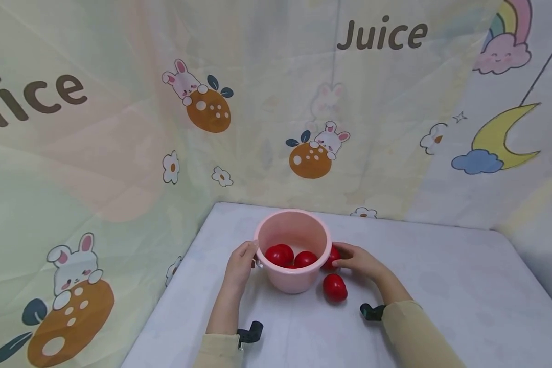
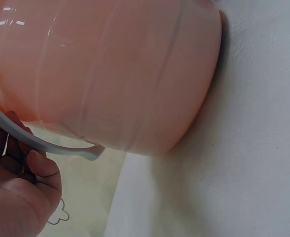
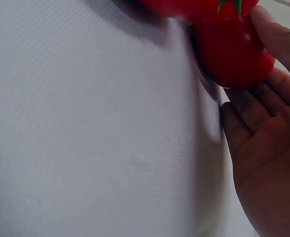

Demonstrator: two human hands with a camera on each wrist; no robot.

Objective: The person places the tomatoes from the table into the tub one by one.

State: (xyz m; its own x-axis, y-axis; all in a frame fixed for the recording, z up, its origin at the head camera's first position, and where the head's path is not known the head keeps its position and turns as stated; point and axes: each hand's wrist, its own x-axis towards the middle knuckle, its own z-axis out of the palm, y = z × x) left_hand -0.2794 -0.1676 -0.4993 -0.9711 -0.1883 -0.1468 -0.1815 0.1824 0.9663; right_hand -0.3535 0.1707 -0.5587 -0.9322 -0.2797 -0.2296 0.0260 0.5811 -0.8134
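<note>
A pink bucket stands on the table with several red tomatoes inside. At its left side my left hand holds the pale curved handle, fingers bent around it in the left wrist view. My right hand grips another tomato close against the bucket's right side. Thumb and fingers lie on either side of that tomato. A loose tomato with a green stem top sits on the table just in front of it, near the bucket's base.
A white cloth covers the table. Printed fabric hangs behind it as a back wall, with another sheet along the left side. Black straps with small mounts sit at both wrists.
</note>
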